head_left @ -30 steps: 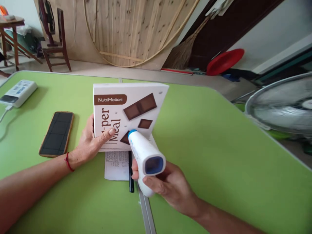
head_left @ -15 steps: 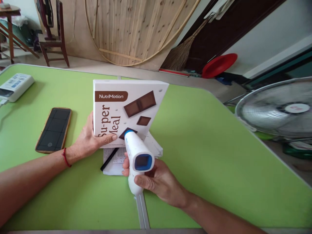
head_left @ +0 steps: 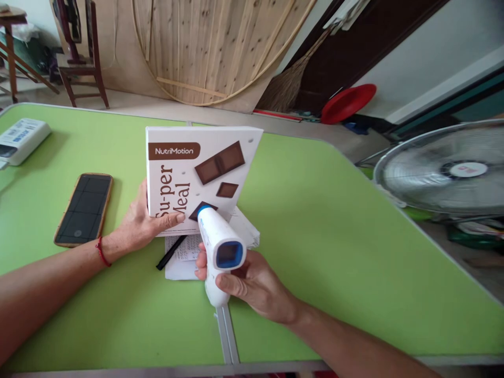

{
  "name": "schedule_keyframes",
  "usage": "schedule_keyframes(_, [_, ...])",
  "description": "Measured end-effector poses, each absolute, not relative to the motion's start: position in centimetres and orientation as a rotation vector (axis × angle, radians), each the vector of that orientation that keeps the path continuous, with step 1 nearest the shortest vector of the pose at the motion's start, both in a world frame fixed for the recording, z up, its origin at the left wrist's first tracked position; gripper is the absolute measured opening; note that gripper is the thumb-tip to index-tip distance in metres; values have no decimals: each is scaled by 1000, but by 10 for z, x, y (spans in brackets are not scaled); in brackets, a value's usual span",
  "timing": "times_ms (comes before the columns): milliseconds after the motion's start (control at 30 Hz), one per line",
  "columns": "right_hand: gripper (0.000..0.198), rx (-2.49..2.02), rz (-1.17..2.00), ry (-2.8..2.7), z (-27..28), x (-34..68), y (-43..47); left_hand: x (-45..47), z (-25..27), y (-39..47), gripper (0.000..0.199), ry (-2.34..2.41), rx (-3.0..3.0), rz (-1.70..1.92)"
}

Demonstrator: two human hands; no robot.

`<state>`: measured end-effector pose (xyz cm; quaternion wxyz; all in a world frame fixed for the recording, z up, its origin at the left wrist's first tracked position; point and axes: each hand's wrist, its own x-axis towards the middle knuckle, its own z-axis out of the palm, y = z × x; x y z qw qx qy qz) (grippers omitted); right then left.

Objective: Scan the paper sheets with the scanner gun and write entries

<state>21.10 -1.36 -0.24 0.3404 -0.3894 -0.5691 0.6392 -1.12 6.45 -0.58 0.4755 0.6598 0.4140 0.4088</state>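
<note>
My left hand (head_left: 151, 223) grips the lower left edge of a white NutriMotion box (head_left: 220, 152) printed with chocolate bars, its thumb across the front. The box stands upright, tilted slightly, above a notebook (head_left: 185, 268). Wrapped round the handle of a white and blue infrared thermometer (head_left: 220, 239) is my right hand (head_left: 252, 286). The thermometer's blue nose faces the lower part of the box, and its screen, turned to me, looks dark. Whether nose and box touch, I cannot tell. A black pen (head_left: 171, 253) lies across the notebook's left side, partly behind the box.
On the green table (head_left: 334, 252), a phone (head_left: 83, 209) lies left of the box. Farther left is a white power bank (head_left: 25, 139) with a cable. A large fan (head_left: 452, 168) stands beyond the table's right edge. A metal seam (head_left: 227, 333) runs down the tabletop.
The whole view has shifted slightly, so everything appears a little farther left. The box looks turned a bit. Both hands keep their holds on the box and the thermometer.
</note>
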Motion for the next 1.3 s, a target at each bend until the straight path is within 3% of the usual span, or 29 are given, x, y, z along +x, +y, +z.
schedule_keyframes(900, [37, -1047, 1686, -1497, -1, 211, -12, -12, -8, 66, 48, 1018, 1638, 1014])
schedule_keyframes(1300, [30, -1145, 1581, -1488, 2, 217, -14, -10, -11, 63, 65, 1049, 1532, 1161])
